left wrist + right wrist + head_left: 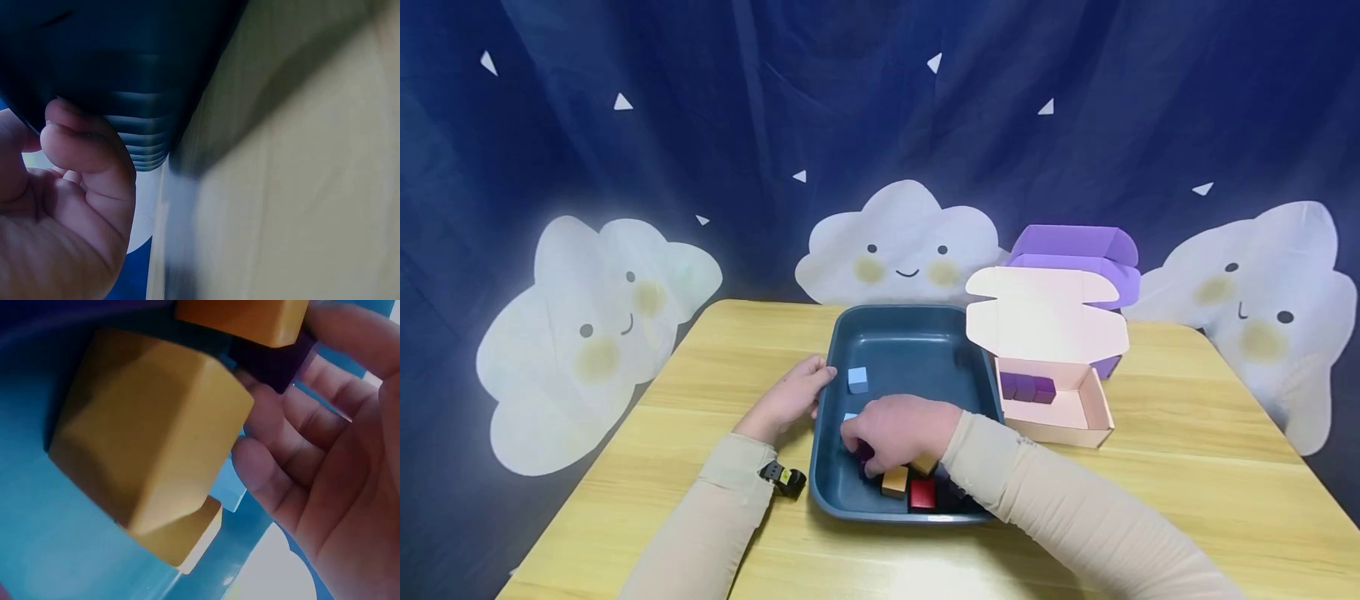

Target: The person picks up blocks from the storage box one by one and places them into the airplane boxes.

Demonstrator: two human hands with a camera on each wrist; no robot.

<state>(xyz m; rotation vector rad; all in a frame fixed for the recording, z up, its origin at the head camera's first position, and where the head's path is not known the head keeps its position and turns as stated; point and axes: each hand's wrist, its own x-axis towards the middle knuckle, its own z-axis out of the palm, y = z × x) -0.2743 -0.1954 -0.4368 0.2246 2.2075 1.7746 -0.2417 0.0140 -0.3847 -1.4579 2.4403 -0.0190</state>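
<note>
A dark blue-green tray (910, 340) stands on the table with several coloured cubes inside. My left hand (790, 398) grips its left rim, thumb over the edge and curled fingers against the outer wall (144, 75). Down in the tray's near left part, my right hand (910, 427) pinches a dark purple cube (269, 362) between thumb and fingers. Close to that hand lie an orange cube (895, 481), a red cube (922, 494) and a yellow cube (147, 419). A light blue cube (857, 381) sits farther back; another is partly hidden behind the right hand.
Right of the tray, an open pale pink box (1093, 400) holds a row of purple cubes (1028, 388). Behind it stands an open purple box (1075, 244). A dark blue curtain (850, 83) with clouds hangs beyond the wooden table (1187, 467).
</note>
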